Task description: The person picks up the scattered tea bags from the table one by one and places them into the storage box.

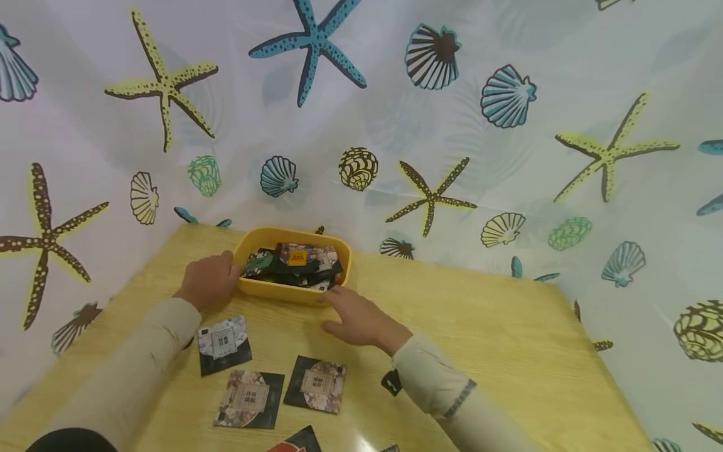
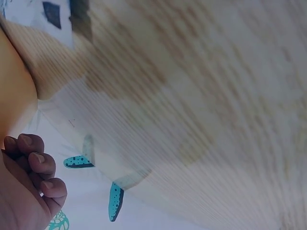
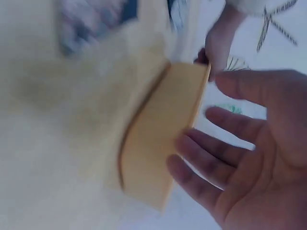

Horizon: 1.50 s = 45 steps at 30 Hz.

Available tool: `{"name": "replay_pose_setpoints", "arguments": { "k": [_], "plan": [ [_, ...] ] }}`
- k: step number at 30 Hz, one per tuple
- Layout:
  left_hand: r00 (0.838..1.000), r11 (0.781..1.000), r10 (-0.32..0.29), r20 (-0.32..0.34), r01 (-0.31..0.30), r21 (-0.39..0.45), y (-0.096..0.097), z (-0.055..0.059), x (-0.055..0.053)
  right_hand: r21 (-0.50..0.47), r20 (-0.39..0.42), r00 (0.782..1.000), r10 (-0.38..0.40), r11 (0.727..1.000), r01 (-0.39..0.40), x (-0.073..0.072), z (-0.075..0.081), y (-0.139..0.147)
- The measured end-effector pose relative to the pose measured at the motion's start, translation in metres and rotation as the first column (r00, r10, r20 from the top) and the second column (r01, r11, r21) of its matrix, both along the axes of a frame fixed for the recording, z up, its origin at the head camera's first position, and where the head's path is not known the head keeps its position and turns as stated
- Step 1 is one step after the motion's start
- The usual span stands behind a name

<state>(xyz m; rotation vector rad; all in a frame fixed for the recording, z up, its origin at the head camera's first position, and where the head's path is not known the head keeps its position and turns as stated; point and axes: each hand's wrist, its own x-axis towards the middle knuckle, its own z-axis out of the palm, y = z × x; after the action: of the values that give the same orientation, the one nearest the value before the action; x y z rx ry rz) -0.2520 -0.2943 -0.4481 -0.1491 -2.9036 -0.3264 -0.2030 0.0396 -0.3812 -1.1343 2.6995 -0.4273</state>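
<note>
A yellow plastic container (image 1: 282, 290) filled with dark, patterned square packets (image 1: 296, 258) stands at the back left of the table. My left hand (image 1: 210, 276) holds its left end, fingers curled at the rim; the left wrist view shows the curled fingertips (image 2: 43, 165) beside the container's yellow wall (image 2: 14, 91). Over the front right rim is my right hand (image 1: 361, 317), its fingers loosely spread. Seen in the right wrist view, these fingers (image 3: 199, 153) overlap the rim without curling round it.
Flat square packets lie in front of the container: a bluish white one (image 1: 223, 345), two brownish ones (image 1: 248, 398) (image 1: 316, 384), and a red-black one (image 1: 296, 441) at the near edge. A small black item (image 1: 391, 382) shows beside the right sleeve. A shell-patterned cloth (image 1: 361, 119) hangs behind.
</note>
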Motion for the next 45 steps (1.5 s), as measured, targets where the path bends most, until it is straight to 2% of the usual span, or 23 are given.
{"name": "replay_pose_setpoints", "arguments": {
  "k": [4,7,11,15,18,21,24,26,27,29,31,34,35,37,39,40,42,44,45],
  "plan": [
    [1.0,1.0,-0.006,0.006,0.006,0.005,-0.003,0.009,-0.004,0.055,0.036,0.998,0.06,0.997,-0.062,0.028,-0.011,0.024],
    [1.0,1.0,-0.014,0.009,0.014,0.01,-0.004,0.01,-0.006,0.038,0.082,0.996,0.036,0.999,-0.039,0.041,-0.027,0.033],
    [1.0,1.0,-0.01,0.027,0.01,0.02,-0.002,0.01,-0.003,-0.015,0.147,0.989,-0.011,1.0,0.013,0.049,-0.05,0.03],
    [0.999,0.999,-0.009,0.046,0.008,0.032,0.002,0.008,0.004,0.016,0.07,0.997,-0.008,1.0,0.007,0.057,-0.064,0.021],
    [0.999,0.999,-0.003,0.034,0.002,0.034,0.003,0.006,0.007,0.046,0.023,1.0,0.009,0.999,-0.01,0.059,-0.063,0.014],
    [1.0,0.999,-0.002,0.028,0.0,0.039,0.005,0.004,0.009,-0.02,0.156,0.988,0.02,1.0,-0.017,0.057,-0.055,0.013],
    [1.0,0.999,-0.012,0.02,0.011,0.044,0.006,0.002,0.008,-0.166,0.293,0.954,0.061,0.986,-0.012,0.048,-0.041,0.016],
    [1.0,0.999,-0.015,0.008,0.015,0.036,0.006,0.001,0.006,-0.287,0.322,0.944,0.076,0.958,0.02,0.038,-0.028,0.017],
    [1.0,0.999,-0.012,-0.001,0.012,0.033,0.005,0.0,0.005,-0.344,0.308,0.948,0.074,0.938,0.038,0.032,-0.02,0.017],
    [1.0,0.999,0.0,-0.014,0.0,0.033,0.004,0.0,0.003,-0.453,0.282,0.959,0.028,0.885,0.107,0.017,-0.005,0.013],
    [1.0,0.999,0.007,-0.019,-0.006,0.033,0.003,0.0,0.003,-0.54,0.271,0.961,-0.051,0.818,0.196,0.0,0.01,0.005],
    [1.0,0.999,-0.005,-0.006,0.006,0.052,0.0,0.002,0.004,-0.609,0.287,0.943,-0.17,0.727,0.316,-0.025,0.023,-0.011],
    [1.0,0.998,-0.014,-0.001,0.014,0.056,0.0,0.002,0.004,-0.614,0.296,0.933,-0.205,0.707,0.351,-0.032,0.024,-0.017],
    [1.0,0.998,-0.024,-0.003,0.024,0.058,0.0,0.0,0.005,-0.598,0.323,0.912,-0.254,0.692,0.404,-0.045,0.023,-0.029],
    [1.0,0.998,-0.024,-0.007,0.024,0.059,0.0,-0.001,0.006,-0.562,0.337,0.898,-0.284,0.705,0.434,-0.055,0.015,-0.04],
    [1.0,0.998,-0.019,-0.01,0.019,0.057,0.0,-0.001,0.005,-0.536,0.331,0.897,-0.294,0.723,0.435,-0.06,0.011,-0.046],
    [1.0,0.999,-0.01,-0.006,0.01,0.047,0.0,-0.002,0.004,-0.466,0.245,0.921,-0.302,0.797,0.386,-0.067,0.001,-0.054],
    [1.0,0.999,-0.006,0.002,0.006,0.044,-0.001,-0.001,0.002,-0.364,0.09,0.951,-0.297,0.879,0.309,-0.072,-0.007,-0.059],
    [1.0,0.999,-0.005,0.005,0.005,0.042,-0.001,0.0,0.0,-0.299,-0.001,0.963,-0.27,0.919,0.258,-0.074,-0.011,-0.061]
  ]
}}
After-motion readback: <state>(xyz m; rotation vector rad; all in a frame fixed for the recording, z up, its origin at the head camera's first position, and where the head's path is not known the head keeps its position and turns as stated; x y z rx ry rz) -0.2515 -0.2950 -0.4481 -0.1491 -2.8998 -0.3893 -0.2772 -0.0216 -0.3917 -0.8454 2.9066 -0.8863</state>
